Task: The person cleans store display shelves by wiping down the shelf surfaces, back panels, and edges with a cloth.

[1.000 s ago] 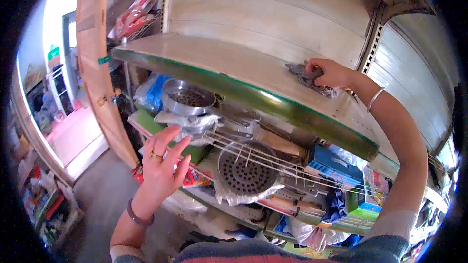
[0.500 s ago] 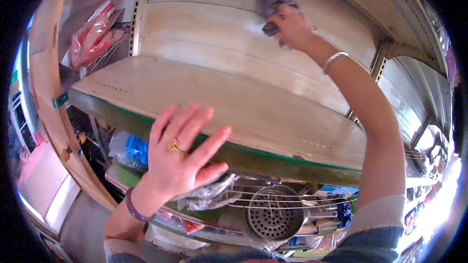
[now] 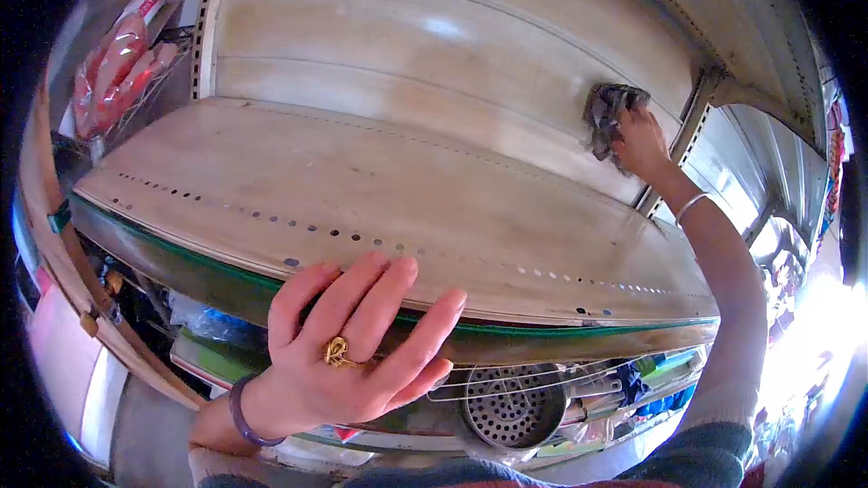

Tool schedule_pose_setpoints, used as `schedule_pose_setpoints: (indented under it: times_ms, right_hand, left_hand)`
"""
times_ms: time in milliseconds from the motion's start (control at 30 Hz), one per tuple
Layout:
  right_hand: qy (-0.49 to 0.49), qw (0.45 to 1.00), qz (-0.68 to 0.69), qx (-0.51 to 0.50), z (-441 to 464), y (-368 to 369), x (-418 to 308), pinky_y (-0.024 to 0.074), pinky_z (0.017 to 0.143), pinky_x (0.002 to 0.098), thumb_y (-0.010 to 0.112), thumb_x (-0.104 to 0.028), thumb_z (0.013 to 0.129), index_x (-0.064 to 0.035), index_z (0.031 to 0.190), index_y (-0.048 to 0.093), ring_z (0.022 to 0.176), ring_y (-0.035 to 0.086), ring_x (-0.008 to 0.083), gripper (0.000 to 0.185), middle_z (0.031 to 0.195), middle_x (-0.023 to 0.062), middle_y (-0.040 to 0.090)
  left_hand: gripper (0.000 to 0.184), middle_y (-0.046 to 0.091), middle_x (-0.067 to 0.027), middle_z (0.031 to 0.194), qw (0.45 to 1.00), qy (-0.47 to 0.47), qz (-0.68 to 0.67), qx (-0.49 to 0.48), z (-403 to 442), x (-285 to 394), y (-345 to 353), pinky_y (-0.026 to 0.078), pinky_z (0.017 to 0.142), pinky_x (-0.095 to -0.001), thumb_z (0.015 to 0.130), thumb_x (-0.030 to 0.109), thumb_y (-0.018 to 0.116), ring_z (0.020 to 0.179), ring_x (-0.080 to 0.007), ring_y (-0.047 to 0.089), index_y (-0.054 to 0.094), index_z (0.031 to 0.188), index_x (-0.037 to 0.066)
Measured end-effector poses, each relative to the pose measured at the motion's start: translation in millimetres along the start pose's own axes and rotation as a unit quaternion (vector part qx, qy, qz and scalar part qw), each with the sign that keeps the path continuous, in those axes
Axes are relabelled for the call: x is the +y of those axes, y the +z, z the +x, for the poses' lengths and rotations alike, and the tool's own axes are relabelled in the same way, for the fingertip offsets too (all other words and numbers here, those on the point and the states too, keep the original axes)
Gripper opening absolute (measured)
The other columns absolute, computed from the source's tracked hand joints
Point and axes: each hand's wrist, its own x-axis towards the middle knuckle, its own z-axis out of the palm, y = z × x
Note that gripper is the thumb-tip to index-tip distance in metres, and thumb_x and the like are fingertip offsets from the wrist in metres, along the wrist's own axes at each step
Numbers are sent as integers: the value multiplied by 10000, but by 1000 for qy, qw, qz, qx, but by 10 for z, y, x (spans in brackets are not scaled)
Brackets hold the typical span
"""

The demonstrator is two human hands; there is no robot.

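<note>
My right hand (image 3: 644,143) is closed around a crumpled dark grey cloth (image 3: 608,116), pressed to the right part of the beige back panel (image 3: 362,32) of a shelf unit. My left hand (image 3: 348,343), with a gold ring (image 3: 338,352) and a dark bracelet at the wrist, is at the front edge of the perforated shelf board (image 3: 362,172). Its fingers are stretched out and it holds nothing; the fingertips reach over the green-trimmed edge (image 3: 488,333). Whether the palm rests on that edge is hidden.
Below the shelf board sits a round perforated metal pan (image 3: 514,402) among wire racks and packaged goods. Red items in clear plastic (image 3: 117,72) stand at the left. A metal upright (image 3: 694,140) borders the panel on the right, and another shelf (image 3: 723,0) overhangs above.
My right hand has moved the cloth rightward and down along the back panel. My left hand has come closer to the shelf edge, and the view has shifted slightly.
</note>
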Motion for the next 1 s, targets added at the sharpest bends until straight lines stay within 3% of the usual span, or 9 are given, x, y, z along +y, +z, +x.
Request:
schedule_pose_setpoints:
  times_ms: [100, 133, 167, 300, 533, 633, 733, 800, 1000]
  right_hand:
    - [-84, 990, 29, 111, 322, -6, -237, 398, 936, 440, 701, -100, 615, -14, 980, 583, 1083, 418, 372, 393, 1095, 193, 463]
    - [-81, 990, 47, 102, 490, -253, -515, 393, 946, 434, 694, -64, 625, -20, 961, 589, 1085, 429, 371, 355, 1124, 182, 446]
    - [-176, 960, 17, 219, 690, -275, -677, 398, 950, 422, 693, -60, 632, -20, 970, 580, 1109, 425, 365, 358, 1134, 182, 442]
    - [-313, 892, 204, 253, 1318, -712, -1555, 447, 896, 381, 671, -87, 710, -86, 1034, 542, 1042, 504, 332, 348, 1092, 113, 507]
    - [-270, 947, 115, 127, 373, 37, -350, 461, 901, 396, 621, -73, 708, -133, 1141, 518, 1026, 523, 338, 449, 1108, 118, 503]
    - [-112, 988, 90, 50, -191, 387, 256, 456, 909, 421, 592, -8, 696, -114, 1177, 473, 1039, 519, 372, 507, 1141, 164, 476]
    - [-79, 993, 86, -7, -19, 282, 103, 461, 905, 433, 587, 11, 686, -104, 1201, 447, 1055, 517, 387, 546, 1180, 186, 464]
    - [-135, 977, 129, 105, 270, 35, -282, 477, 866, 431, 622, -6, 688, -95, 1153, 476, 1028, 522, 382, 495, 1107, 164, 476]
    - [-305, 908, 126, 258, 1525, -554, -1761, 493, 829, 394, 590, -93, 764, -117, 1087, 538, 1014, 541, 328, 327, 1111, 111, 526]
  left_hand:
    - [440, 524, -108, 1185, 1000, -1, 4, 7, 8, 13, 21, 359, 898, -445, 809, 438, 564, 1060, -275, 512, 588, 1150, 161]
    - [436, 526, -108, 1179, 1000, -2, 7, 9, 17, 20, 25, 361, 896, -446, 809, 436, 563, 1057, -276, 513, 589, 1148, 162]
    - [434, 526, -108, 1175, 1000, -1, 12, 7, 24, 20, 21, 362, 895, -448, 809, 440, 560, 1056, -279, 513, 591, 1141, 162]
    - [435, 530, -112, 1163, 1000, -1, 29, -6, -11, 57, 55, 358, 899, -471, 816, 465, 532, 1048, -301, 512, 595, 1118, 159]
    - [493, 548, -115, 1135, 999, 10, 33, -14, -46, 8, 33, 372, 877, -481, 806, 563, 533, 1013, -294, 529, 597, 1103, 174]
    - [509, 554, -103, 1126, 999, 19, 31, 24, -27, -21, 82, 386, 855, -465, 785, 595, 555, 994, -282, 534, 604, 1096, 195]
    - [415, 555, -78, 1110, 998, 26, 44, 31, -25, -50, 82, 393, 834, -415, 803, 536, 557, 964, -240, 541, 623, 1088, 242]
    - [260, 549, -46, 1099, 997, 23, 63, 44, 10, -57, 81, 395, 819, -338, 857, 404, 537, 926, -170, 552, 661, 1062, 303]
    - [293, 570, -38, 1026, 998, 4, 57, 24, 96, 28, 47, 397, 770, -336, 788, 449, 608, 857, -183, 561, 667, 1035, 301]
